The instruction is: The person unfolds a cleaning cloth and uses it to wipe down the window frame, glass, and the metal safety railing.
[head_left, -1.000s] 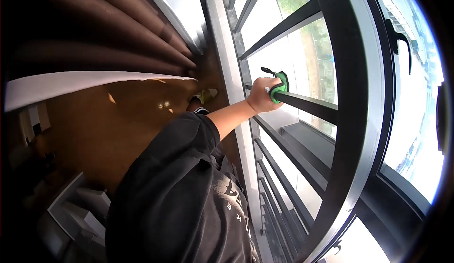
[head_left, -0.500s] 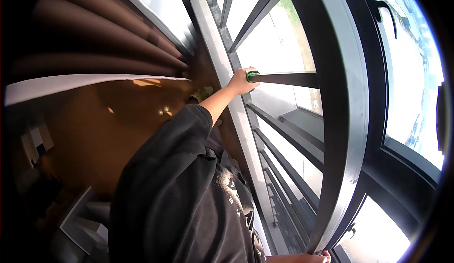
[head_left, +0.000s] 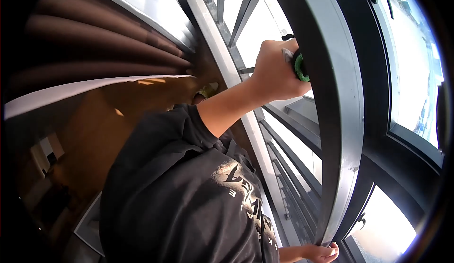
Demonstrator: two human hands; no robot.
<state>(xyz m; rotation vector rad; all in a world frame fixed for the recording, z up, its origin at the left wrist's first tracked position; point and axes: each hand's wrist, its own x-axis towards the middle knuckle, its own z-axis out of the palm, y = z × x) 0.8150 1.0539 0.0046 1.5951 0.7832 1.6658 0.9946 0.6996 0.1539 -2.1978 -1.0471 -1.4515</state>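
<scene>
"Two hands are showing. What are you holding in the left?"

"Your left hand (head_left: 281, 71) is clasping the green cloth (head_left: 302, 70), with the fingers wrapping it. The cloth is sitting just beside the rail (head_left: 338, 88). A short length of bar (head_left: 247, 70) is showing on the far side of your hand; the rest is hiding behind it."

"And what are you doing with the right?"

"Your right hand (head_left: 322, 252) is curling at the near end of the visible rail, apparently touching it. The view is not showing whether you are gripping or merely resting there. If you are bracing, you are probably gaining steadiness for the left arm."

"How are you getting the best contact?"

"The cloth is curving around a dark core, but its contact with the bar is not showing clearly. As a judgement, you are working well when you are wrapping every face of the bar and squeezing evenly."

"What are you guarding against?"

"Your knuckles are lying close to the rail, so you are risking a knock. A dark strip (head_left: 287, 37) is also poking out beyond your hand; if it is hanging loose, tucking it in is reducing snags."
</scene>
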